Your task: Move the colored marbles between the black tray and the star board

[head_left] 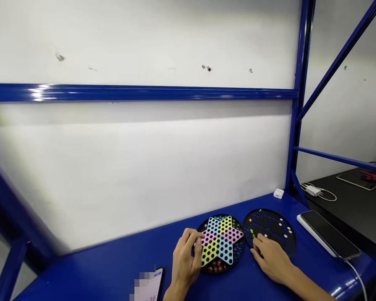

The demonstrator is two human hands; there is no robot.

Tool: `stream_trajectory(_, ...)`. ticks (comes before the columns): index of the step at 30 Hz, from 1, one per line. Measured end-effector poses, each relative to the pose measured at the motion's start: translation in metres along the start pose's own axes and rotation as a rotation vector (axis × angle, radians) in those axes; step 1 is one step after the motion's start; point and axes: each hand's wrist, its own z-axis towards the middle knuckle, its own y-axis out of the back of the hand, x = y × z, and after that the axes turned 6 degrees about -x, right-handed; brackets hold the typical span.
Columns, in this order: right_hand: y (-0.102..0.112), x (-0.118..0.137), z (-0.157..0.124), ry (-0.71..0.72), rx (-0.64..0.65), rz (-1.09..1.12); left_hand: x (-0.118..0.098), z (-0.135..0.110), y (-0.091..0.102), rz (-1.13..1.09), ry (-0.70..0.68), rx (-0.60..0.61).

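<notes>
A round black Chinese checkers board (225,234) lies on the blue tabletop, its star patterned in blue, yellow and pink with black holes. Small coloured pieces sit in its rim pockets, reddish ones (217,266) at the front. At its left edge my left hand (187,255) is curled, thumb and index tip close together over the rim; anything between them is hidden. Beside it lies a second round black board (271,223) with blue lines and a few white, orange and yellow-green pieces. My right hand (271,257) rests over its front left, fingers pinched on something I cannot make out.
A phone (327,230) lies on a white box at the right, with a white cable. A white charger block (278,193) stands near the back. Another phone (156,284), partly blurred, is at the front left. Blue frame posts (296,125) rise behind, before a white wall.
</notes>
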Motion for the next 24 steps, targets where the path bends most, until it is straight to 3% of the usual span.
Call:
stream_trajectory(7, 0.002, -0.018, -0.007, 0.001, -0.133, -0.082, -0.002, 0.001, 0.001, -0.004, 0.003, -0.023)
stream_trajectory(15, 0.0, -0.026, -0.013, -0.137, 0.002, -0.061, -0.003, 0.001, -0.001, -0.017, -0.001, -0.017)
stream_trajectory(19, 0.012, -0.035, 0.007, -0.272, -0.018, 0.008, -0.002, 0.001, -0.001, -0.017, 0.008, -0.003)
stream_trajectory(22, 0.023, -0.053, 0.039, -0.35, -0.056, -0.01, 0.001, -0.001, -0.002, -0.02, 0.011, 0.012)
stream_trajectory(24, 0.024, -0.066, 0.061, -0.404, -0.009, -0.087, 0.002, -0.002, -0.002, -0.021, 0.015, 0.014)
